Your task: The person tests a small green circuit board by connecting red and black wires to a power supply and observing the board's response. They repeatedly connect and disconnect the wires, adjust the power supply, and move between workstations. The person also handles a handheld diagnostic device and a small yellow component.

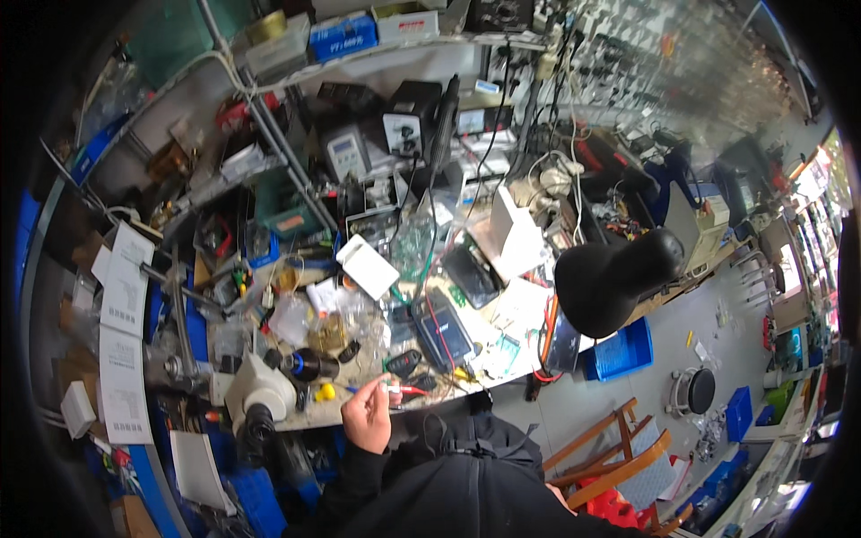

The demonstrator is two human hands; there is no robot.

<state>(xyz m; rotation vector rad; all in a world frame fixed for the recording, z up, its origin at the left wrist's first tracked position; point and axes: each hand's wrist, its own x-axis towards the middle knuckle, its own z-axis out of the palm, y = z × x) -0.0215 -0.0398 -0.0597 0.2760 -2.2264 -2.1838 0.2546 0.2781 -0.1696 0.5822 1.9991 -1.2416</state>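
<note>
My left hand (366,418) is raised at the front edge of the cluttered workbench (314,412), thumb and fingers pinched together. Between the fingertips is a small whitish piece with a red, thin end (411,390); its kind is too small to make out. Just beyond it lie a dark key fob (404,362) and a dark handheld device with a screen (443,330), a red wire crossing over it. Of my right hand (561,498) only a sliver of skin shows low down beside my dark jacket; its fingers are hidden.
A black lamp head (619,280) overhangs the bench's right side. A microscope (260,394) stands at the left. Loose cables hang over the middle. Right of the bench are a blue bin (621,351), a wooden chair (619,448) and a round stool (695,391).
</note>
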